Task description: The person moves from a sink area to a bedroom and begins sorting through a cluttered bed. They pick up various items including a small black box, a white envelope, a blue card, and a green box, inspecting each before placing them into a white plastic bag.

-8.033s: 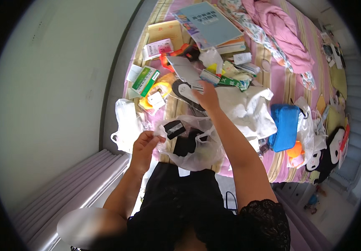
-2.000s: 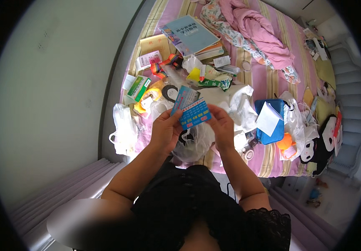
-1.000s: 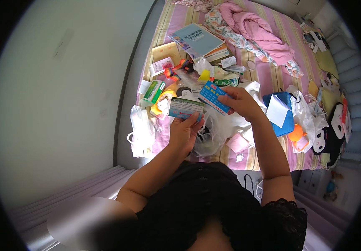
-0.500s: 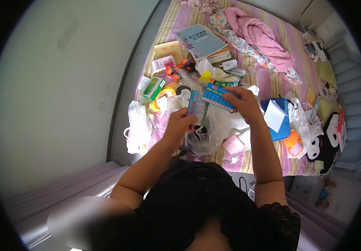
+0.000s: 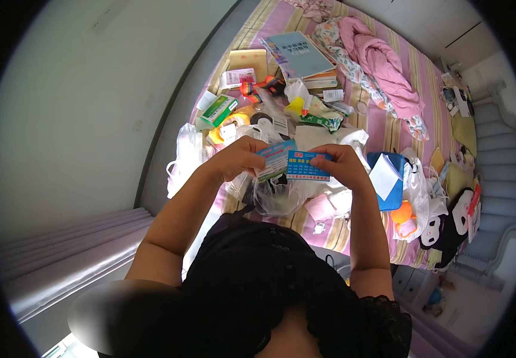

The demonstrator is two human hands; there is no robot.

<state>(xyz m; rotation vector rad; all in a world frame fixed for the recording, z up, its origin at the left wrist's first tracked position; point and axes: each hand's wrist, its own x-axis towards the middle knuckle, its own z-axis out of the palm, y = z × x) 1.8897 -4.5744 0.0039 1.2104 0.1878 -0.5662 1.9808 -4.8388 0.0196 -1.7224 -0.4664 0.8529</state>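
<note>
At the near left corner of the bed (image 5: pixel 332 234) rests a white plastic bag (image 5: pixel 185 160); to its right, the left hand (image 5: pixel 241 160) pinches a blue-green card (image 5: pixel 275 160) above the bed, toward the near edge. The right hand (image 5: pixel 343 168) grips a blue card (image 5: pixel 307 169) between thumb and fingers, overlapping the first in view. Farther right, toward the same edge, a blue case (image 5: pixel 394 201) carries white paper (image 5: pixel 384 178).

The black top (image 5: pixel 228 283) is plain. Its front, left of and behind the right grip (image 5: pixel 343 165), carries small dark buttons (image 5: pixel 290 268) in a row. Farther behind, the short black sleeve (image 5: pixel 382 327) (apparently of lace) is scalloped.
</note>
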